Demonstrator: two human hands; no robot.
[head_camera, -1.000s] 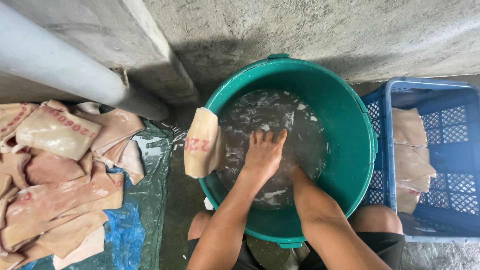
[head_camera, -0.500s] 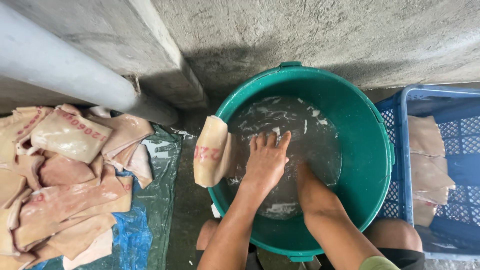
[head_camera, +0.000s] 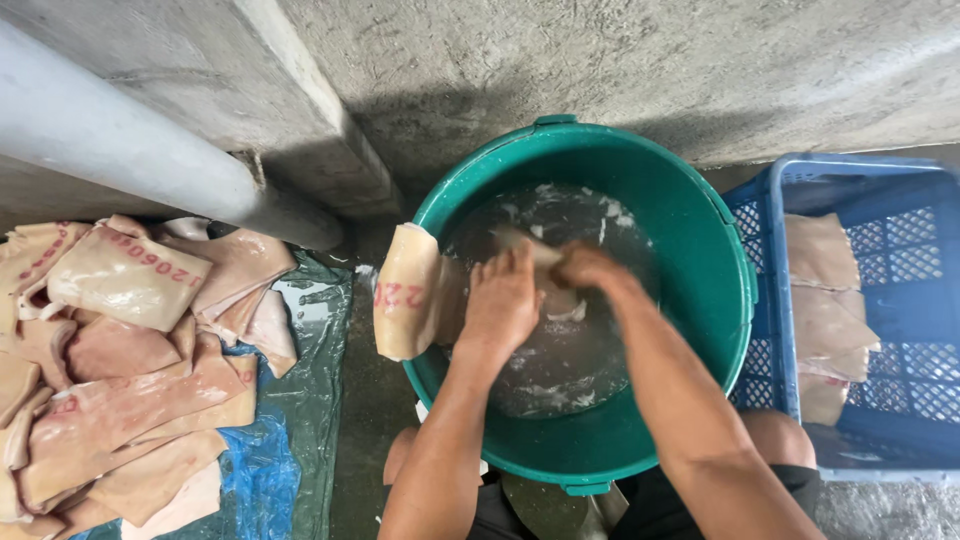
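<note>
- Both hands work inside the green plastic basin (head_camera: 700, 250), which stands on the concrete floor against a rough grey wall (head_camera: 620, 60).
- The left hand (head_camera: 503, 297) and the right hand (head_camera: 590, 268) meet over the cloudy water (head_camera: 560, 375), each grip clenched on one pale piece of skin (head_camera: 545, 255); it is blurred, so its exact shape cannot be told.
- To do this well, I judge it best to keep the piece low in the water and rub it between both palms with short strokes, so that nothing splashes over the rim.
- A second slab of pale skin (head_camera: 405, 300) hangs folded over the basin's left rim, smooth and waxy, with a red stamp on its outer face.
- To the left, a heap of skin slabs (head_camera: 120, 380) lies on a blue and green plastic sheet (head_camera: 300, 400); they are flat, creamy pink and limp.
- To the right, a blue lattice crate (head_camera: 900, 270) holds a few more slabs.
- A grey pipe (head_camera: 120, 150) runs slantwise above the heap.
</note>
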